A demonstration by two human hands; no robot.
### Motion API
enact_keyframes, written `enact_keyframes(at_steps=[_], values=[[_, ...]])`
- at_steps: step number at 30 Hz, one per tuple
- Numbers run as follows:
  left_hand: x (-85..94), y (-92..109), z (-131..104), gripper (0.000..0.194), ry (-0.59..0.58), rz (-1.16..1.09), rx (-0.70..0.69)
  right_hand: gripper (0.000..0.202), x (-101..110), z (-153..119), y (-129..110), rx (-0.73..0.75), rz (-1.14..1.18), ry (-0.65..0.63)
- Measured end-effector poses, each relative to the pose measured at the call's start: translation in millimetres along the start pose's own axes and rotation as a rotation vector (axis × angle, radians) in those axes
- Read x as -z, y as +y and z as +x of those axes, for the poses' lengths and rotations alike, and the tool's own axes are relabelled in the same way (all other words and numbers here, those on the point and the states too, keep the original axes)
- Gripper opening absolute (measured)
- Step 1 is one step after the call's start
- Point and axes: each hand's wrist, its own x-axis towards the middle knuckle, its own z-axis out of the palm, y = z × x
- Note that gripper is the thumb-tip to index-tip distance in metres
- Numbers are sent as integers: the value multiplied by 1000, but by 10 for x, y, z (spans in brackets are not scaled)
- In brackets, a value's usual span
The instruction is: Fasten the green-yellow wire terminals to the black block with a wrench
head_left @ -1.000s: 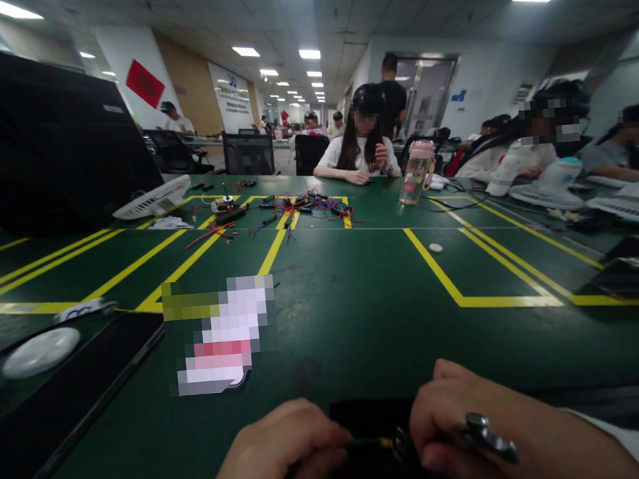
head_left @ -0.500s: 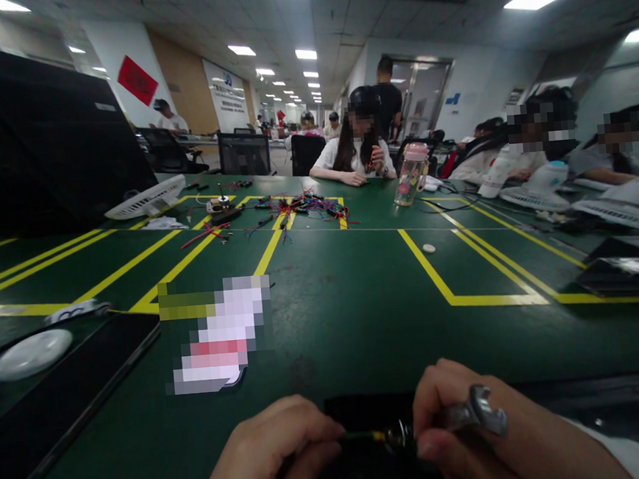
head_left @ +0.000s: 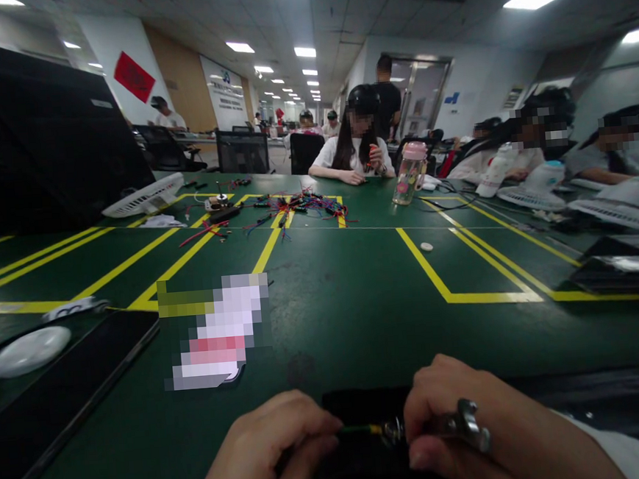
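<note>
My left hand [head_left: 283, 445] pinches a thin green-and-yellow wire-like piece [head_left: 362, 429] between thumb and forefinger. The yellow end of that piece meets a small shiny metal part [head_left: 393, 431], too dark to make out in detail. Closed around a metal open-end wrench [head_left: 472, 425], my right hand [head_left: 465, 405] sits just right of the metal part. The wrench's forked jaw sticks out past the back of my fingers on the right. Whether my right fingertips touch the metal part cannot be told. Below both hands the surface is black and dim.
A blurred-out phone [head_left: 221, 336] lies ahead on the green table [head_left: 335, 297]. At left are a dark tablet-like slab [head_left: 66, 399] and a white mouse [head_left: 30, 351]. Farther off are tangled coloured wires [head_left: 306, 204], a bottle [head_left: 409, 173] and a seated person [head_left: 353, 144].
My right hand and the wrench have shifted slightly left, and the wrench's jaw has tilted a little downward. My left hand stays almost in place, still pinching the thin piece.
</note>
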Motion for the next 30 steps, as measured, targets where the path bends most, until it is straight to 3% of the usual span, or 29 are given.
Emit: enact_keyframes(at_steps=[7,16,22,25,30], values=[[-15,-24,-11,19,-13,-17,10,21,72,140,-110,-20,-65,-4],[-8,7,-20,20,0,-19,16,11,87,40,41,-11,-34,-142],[-28,4,-4,20,17,-50,19,14,171,-65,50,-151,41,4],[-37,-6,4,19,-3,-57,28,12,164,-123,41,-205,14,12],[-33,-18,-14,20,-18,-80,47,11,75,-156,46,-166,33,-6]])
